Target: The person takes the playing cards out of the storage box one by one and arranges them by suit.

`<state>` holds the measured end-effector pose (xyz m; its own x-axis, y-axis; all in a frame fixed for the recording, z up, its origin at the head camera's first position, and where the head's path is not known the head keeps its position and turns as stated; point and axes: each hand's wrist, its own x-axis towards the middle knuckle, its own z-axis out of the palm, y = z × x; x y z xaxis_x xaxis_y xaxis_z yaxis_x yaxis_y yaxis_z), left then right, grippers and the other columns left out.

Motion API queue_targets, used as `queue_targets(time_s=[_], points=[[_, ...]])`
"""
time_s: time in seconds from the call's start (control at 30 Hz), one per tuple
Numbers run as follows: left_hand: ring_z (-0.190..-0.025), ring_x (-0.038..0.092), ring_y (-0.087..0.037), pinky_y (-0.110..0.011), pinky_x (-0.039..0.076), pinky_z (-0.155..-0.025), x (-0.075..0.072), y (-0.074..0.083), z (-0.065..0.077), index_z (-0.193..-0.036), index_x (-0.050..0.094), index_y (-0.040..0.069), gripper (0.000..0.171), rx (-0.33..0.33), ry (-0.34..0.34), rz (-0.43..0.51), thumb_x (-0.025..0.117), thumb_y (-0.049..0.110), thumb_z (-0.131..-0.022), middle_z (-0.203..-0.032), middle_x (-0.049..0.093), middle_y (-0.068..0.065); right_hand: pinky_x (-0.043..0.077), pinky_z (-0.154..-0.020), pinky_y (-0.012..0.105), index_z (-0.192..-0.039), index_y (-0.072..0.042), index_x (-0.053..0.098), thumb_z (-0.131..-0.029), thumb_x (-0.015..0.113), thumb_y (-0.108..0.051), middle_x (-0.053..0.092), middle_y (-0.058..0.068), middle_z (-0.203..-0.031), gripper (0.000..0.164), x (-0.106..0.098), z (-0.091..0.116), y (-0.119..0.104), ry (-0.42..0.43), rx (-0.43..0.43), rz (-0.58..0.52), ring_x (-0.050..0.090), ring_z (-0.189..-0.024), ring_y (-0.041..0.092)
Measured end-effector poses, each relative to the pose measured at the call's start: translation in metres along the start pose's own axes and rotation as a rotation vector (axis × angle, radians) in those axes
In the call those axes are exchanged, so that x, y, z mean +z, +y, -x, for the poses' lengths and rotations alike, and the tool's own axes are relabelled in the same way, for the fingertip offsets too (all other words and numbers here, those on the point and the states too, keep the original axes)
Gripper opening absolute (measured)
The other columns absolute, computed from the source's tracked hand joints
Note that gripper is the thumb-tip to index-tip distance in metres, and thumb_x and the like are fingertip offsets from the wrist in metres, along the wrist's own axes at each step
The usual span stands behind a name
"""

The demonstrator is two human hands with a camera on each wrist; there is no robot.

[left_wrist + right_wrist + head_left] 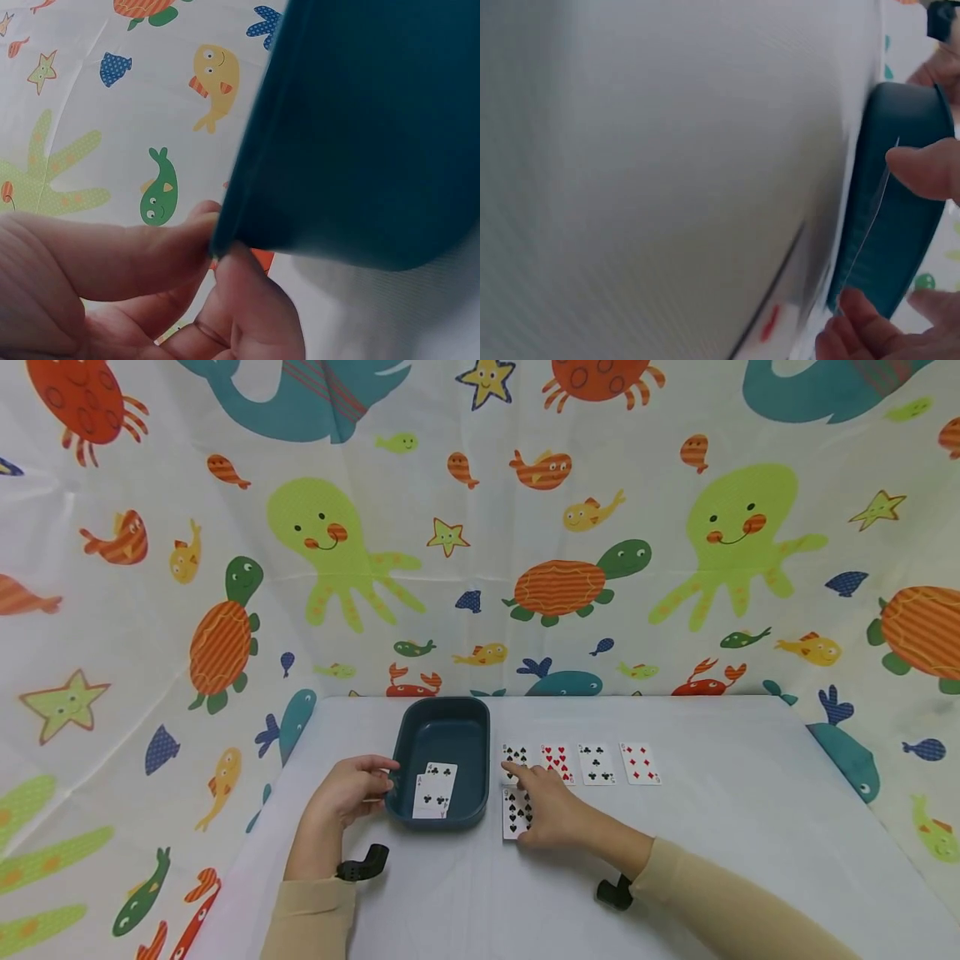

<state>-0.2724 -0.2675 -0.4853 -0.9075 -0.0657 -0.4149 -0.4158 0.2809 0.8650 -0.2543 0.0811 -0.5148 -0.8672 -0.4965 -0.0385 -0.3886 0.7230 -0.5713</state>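
Note:
My left hand [352, 789] pinches the left rim of a dark teal plastic tub [438, 710] between thumb and fingers; the left wrist view shows this rim grip closely. Inside the tub lie two overlapping playing cards [432, 797] with club pips. Right of the tub, my right hand [551, 806] holds a spade playing card [516, 814] by its edges, thumb at one end and fingers at the other. In the right wrist view that card [869, 225] appears nearly edge-on, in front of the tub's wall. The hand covers part of its face.
A row of face-up cards runs right from the tub: a spade card [514, 751], partly behind my fingers, a heart card [557, 762], a club card [597, 765] and a diamond card [640, 764]. A sea-animal curtain [480, 585] hangs behind the white table [720, 793].

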Motion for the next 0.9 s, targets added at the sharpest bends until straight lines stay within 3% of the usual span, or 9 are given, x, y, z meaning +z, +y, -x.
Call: queue_targets(time_s=[0.2,0.47,0.6,0.9], points=[[-0.084,0.062,-0.024,-0.031,0.059,-0.074,0.0,-0.003,0.0,-0.137,0.069,0.002,0.037,-0.007,-0.003,-0.001,0.065,0.005,-0.1,-0.098,0.062,-0.01,0.055,-0.098,0.047,-0.171,-0.022,0.027,-0.07,0.093,-0.01,0.062,0.01,-0.135,0.122,0.008,0.0,0.002,-0.018,0.029,-0.014,0.053,-0.125,0.029],[-0.087,0.064,-0.025,-0.03,0.059,-0.073,-0.001,-0.004,0.0,-0.138,0.068,0.001,0.037,-0.005,-0.006,-0.005,0.065,0.004,-0.101,-0.1,0.063,-0.009,0.054,-0.107,0.05,-0.169,-0.02,0.032,-0.073,0.091,-0.012,0.057,0.012,-0.149,0.113,0.006,0.001,-0.002,-0.013,0.034,0.031,0.053,-0.134,0.031],[-0.088,0.064,-0.026,-0.029,0.059,-0.073,-0.003,-0.004,-0.003,-0.138,0.068,0.001,0.037,-0.002,-0.008,0.007,0.065,0.004,-0.101,-0.099,0.062,-0.008,0.053,-0.11,0.052,-0.169,-0.019,0.032,-0.073,0.093,-0.014,0.057,0.014,-0.15,0.114,-0.001,-0.002,-0.006,0.029,0.03,0.011,0.052,-0.139,0.034],[-0.088,0.063,-0.026,-0.03,0.059,-0.073,-0.002,-0.004,-0.005,-0.138,0.068,0.0,0.037,0.008,-0.011,-0.002,0.064,0.004,-0.101,-0.098,0.062,-0.008,0.055,-0.109,0.056,-0.17,-0.032,0.027,-0.079,0.093,-0.017,0.048,0.008,-0.163,0.114,-0.029,-0.019,-0.017,0.093,0.07,-0.048,0.045,-0.149,0.034]])
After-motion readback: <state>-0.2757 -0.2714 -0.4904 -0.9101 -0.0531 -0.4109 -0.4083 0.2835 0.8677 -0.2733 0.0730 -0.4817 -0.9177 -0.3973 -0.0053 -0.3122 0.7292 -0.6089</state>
